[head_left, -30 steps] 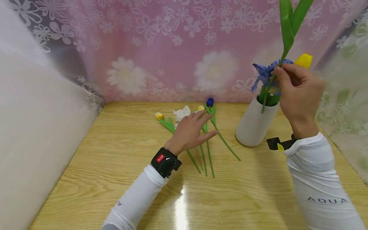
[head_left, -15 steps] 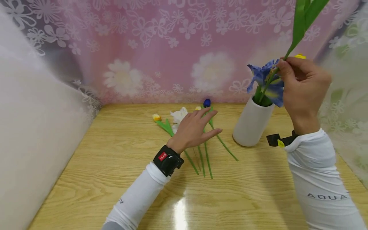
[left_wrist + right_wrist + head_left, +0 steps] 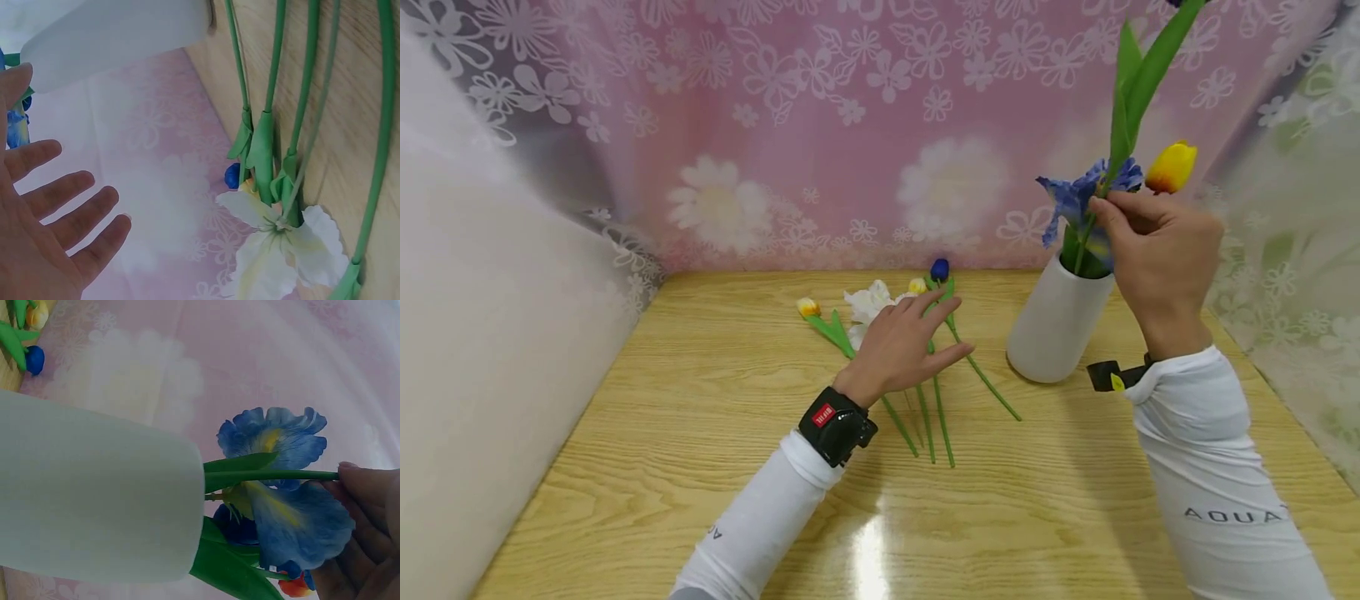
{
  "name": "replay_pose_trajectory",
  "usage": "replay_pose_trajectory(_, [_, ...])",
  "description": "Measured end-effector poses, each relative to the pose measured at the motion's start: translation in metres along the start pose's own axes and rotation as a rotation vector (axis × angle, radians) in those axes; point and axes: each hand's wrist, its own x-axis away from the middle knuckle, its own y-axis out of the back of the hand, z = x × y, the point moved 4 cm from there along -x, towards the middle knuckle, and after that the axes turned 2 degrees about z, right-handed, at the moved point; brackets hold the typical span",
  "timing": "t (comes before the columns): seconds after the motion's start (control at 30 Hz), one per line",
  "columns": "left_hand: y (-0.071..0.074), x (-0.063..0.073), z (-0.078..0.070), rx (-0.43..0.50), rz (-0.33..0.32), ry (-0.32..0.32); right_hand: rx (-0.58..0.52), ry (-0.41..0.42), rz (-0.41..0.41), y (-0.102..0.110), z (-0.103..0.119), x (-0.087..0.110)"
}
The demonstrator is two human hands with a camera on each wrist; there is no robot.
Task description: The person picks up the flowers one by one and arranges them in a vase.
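Observation:
A white vase (image 3: 1057, 323) stands on the wooden table (image 3: 715, 400) at the right, with a blue iris (image 3: 1071, 197) and a yellow tulip (image 3: 1170, 167) in it. My right hand (image 3: 1150, 242) pinches a long green stem (image 3: 1131, 92) whose lower end goes into the vase mouth (image 3: 200, 512). My left hand (image 3: 901, 342) hovers flat, fingers spread, over several artificial flowers lying on the table: a white bloom (image 3: 281, 250), a blue bud (image 3: 939, 269) and a yellow tulip bud (image 3: 808, 307). In the left wrist view its fingers (image 3: 62, 219) hold nothing.
A pink floral curtain (image 3: 850, 125) closes the back and white lace fabric (image 3: 490, 317) the left and right sides. The loose green stems (image 3: 936, 408) fan out toward the table's middle. Bare wood runs along the front edge.
My right hand has dropped lower and a bit left, pushing the green stem further into the vase; the yellow tulip shows again. The left hand has hardly moved.

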Motion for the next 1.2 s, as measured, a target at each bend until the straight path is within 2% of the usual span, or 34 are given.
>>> replay_pose_trajectory(0.13, [-0.003,0.003,0.003,-0.001,0.009,0.01,0.025,-0.003,0.027,-0.002,-0.004,0.001])
replay_pose_trajectory(0.27, [-0.007,0.005,0.006,0.005,0.014,0.024,-0.041,0.029,-0.015,-0.002,-0.006,0.003])
replay_pose_trajectory(0.33, [-0.009,0.007,0.008,0.009,0.017,0.03,-0.07,0.068,-0.062,-0.002,-0.005,0.006])
replay_pose_trajectory(0.47, [-0.013,0.01,0.012,0.012,0.032,0.045,-0.097,0.202,-0.136,-0.001,0.0,0.015])
replay_pose_trajectory(0.57, [-0.017,0.012,0.017,0.001,0.05,0.059,-0.116,0.278,-0.142,-0.003,0.005,0.024])
replay_pose_trajectory(0.6, [-0.018,0.013,0.018,-0.003,0.054,0.065,-0.132,0.275,-0.144,-0.004,0.005,0.026])
replay_pose_trajectory(0.87, [-0.026,0.021,0.028,0.004,0.093,0.104,-0.212,0.316,-0.072,-0.018,0.01,0.047])
replay_pose_trajectory(1.1, [-0.033,0.028,0.035,0.002,0.113,0.12,-0.279,0.353,0.07,-0.049,0.009,0.068])
replay_pose_trajectory(1.2, [-0.037,0.031,0.038,0.007,0.129,0.134,-0.295,0.33,0.132,-0.064,0.0,0.075])
